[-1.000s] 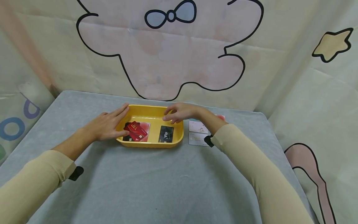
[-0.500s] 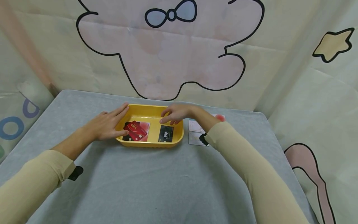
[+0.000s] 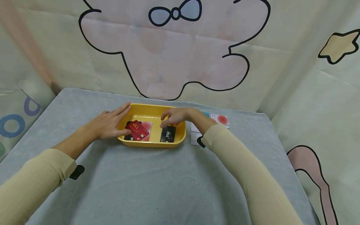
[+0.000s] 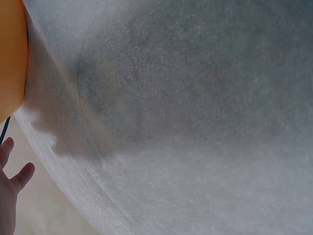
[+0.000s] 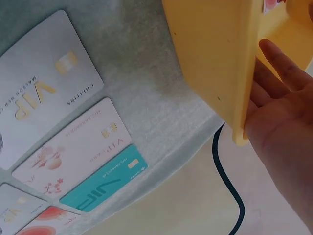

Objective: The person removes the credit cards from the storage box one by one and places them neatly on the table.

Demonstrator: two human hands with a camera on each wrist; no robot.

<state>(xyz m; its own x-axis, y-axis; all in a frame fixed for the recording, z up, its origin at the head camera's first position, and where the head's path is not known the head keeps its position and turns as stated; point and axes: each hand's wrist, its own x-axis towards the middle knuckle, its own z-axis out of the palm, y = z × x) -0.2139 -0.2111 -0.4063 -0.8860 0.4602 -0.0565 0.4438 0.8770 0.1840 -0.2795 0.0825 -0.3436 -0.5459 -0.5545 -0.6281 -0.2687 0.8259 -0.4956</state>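
A shallow yellow tray [image 3: 153, 144] sits on the cloth-covered table. Inside it at the left, a red VIP card [image 3: 138, 129] overlaps a card with a pink and red print [image 3: 148, 126] and a dark card. A black VIP card [image 3: 167, 135] lies at the right of the tray floor. My left hand [image 3: 108, 125] rests on the tray's left rim, fingers straight and thumb over the near edge. Over the right side, my right hand [image 3: 177, 115] reaches in with bent fingers; a gap shows between thumb and index finger, close to the black card.
Right of the tray, several cards lie in rows: a silver VIP card [image 5: 49, 83], a pale pink card [image 5: 73, 147], a teal card [image 5: 105, 186] and a card with red circles [image 5: 46, 223]. My right forearm partly covers them in the head view. A printed curtain [image 3: 157, 72] hangs behind.
My right hand has shifted slightly left and lower into the tray, toward the black card. The left hand stays on the rim. The cards keep their places.
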